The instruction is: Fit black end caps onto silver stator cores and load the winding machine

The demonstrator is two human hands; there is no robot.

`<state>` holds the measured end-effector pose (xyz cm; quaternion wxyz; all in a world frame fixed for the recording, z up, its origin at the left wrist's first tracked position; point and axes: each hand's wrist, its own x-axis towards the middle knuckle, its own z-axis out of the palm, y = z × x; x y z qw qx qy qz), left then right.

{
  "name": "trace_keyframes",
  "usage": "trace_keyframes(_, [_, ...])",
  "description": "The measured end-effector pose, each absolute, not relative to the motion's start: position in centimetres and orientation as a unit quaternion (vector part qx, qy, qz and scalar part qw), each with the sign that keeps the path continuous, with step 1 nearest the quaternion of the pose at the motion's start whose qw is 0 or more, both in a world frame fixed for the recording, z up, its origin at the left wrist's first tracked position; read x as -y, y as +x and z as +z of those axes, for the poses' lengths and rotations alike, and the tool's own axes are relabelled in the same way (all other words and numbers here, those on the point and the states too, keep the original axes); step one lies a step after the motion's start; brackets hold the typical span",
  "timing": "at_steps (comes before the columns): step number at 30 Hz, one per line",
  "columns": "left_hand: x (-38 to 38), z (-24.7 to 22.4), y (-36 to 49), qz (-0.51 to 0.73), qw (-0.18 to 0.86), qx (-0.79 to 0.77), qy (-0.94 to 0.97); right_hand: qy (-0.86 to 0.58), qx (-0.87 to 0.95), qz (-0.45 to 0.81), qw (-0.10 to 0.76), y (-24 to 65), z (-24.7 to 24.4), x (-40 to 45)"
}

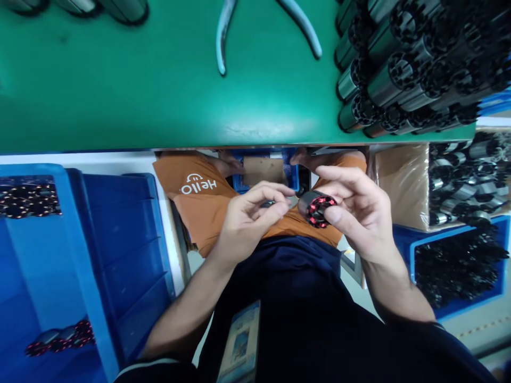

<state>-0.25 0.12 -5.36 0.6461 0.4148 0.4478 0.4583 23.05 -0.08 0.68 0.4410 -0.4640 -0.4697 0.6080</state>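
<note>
My right hand (359,213) grips a motor stator (318,208), a short dark cylinder with red windings showing in its slotted end. The thumb presses on that end, which faces toward me. Just left of the stator is my left hand (255,213), its thumb and fingers drawn together in a pinch. A small dark, shiny bit shows between them, too little to name. Both hands are over my lap, in front of the green table's edge, and the left fingertips are close to the stator.
Stacked metal cylinders with black slotted ends (395,74) stand on the green table (159,90) at right. Pliers (223,42) lie at the far side. Blue crates (72,255) at left hold wound stators (59,340). At right, a blue bin (459,266) holds black parts.
</note>
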Motion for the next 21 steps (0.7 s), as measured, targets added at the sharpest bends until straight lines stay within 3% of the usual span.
trace_keyframes(4, [0.5,-6.7,-0.5,0.446,0.715,-0.449,0.297,-0.454,0.452,0.654,0.402,23.8,0.6,0.2])
trace_keyframes(8, [-0.4,-4.7,-1.6,0.418,0.762,-0.35,0.35,-0.442,0.474,0.67,0.361,23.6,0.5,0.0])
trace_keyframes(14, [-0.7,-4.2,-1.7,0.423,0.721,-0.339,0.432,-0.437,0.482,0.664,0.369,23.4,-0.2,0.2])
trace_keyframes(21, [2.2,-9.8,-0.7,0.409,0.694,-0.464,0.367,-0.435,0.438,0.672,0.409,24.6,-0.2,0.5])
